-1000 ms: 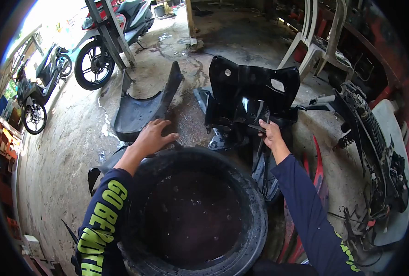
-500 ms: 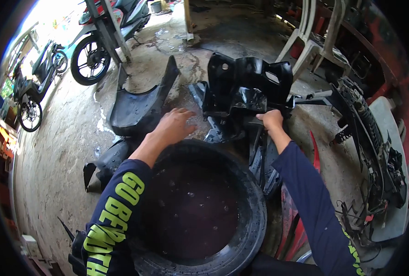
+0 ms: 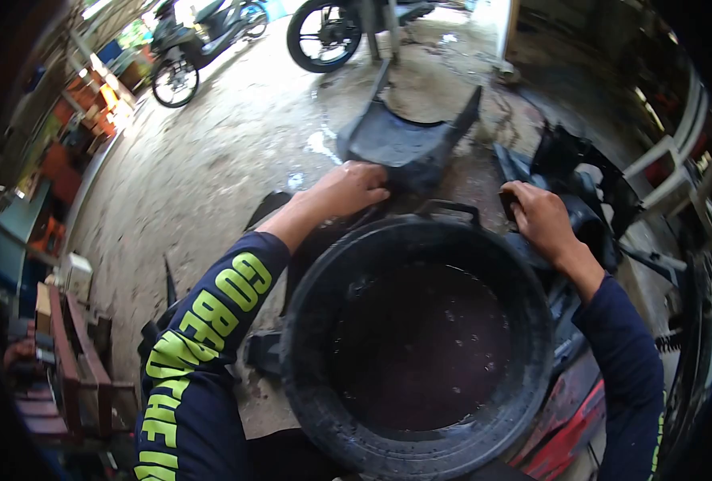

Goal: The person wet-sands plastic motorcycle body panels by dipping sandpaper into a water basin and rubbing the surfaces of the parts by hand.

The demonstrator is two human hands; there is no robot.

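A round black tub (image 3: pixel 300 401) of dark, murky water stands in front of me. Beyond its far left rim, my left hand (image 3: pixel 354 189) has its fingers curled against the lower edge of a grey-black plastic motorcycle panel (image 3: pixel 400 138); whether it grips the panel is hidden. My right hand (image 3: pixel 538 218) is closed past the tub's far right rim, close to black plastic motorcycle parts (image 3: pixel 588 188). A small dark edge shows at its fingertips, too little to name. Another dark part lies under my left forearm.
Red body panels (image 3: pixel 568 425) lie right of the tub. A pale plastic chair (image 3: pixel 668 164) stands at the far right. Two motorcycles, one parked at the upper left (image 3: pixel 199 48), are beyond. A wooden bench (image 3: pixel 79 361) is at the left edge.
My view has swung left, so the tub and panels appear further right. My right hand has left the large black part and come nearer the tub; my left hand's fingers have curled.
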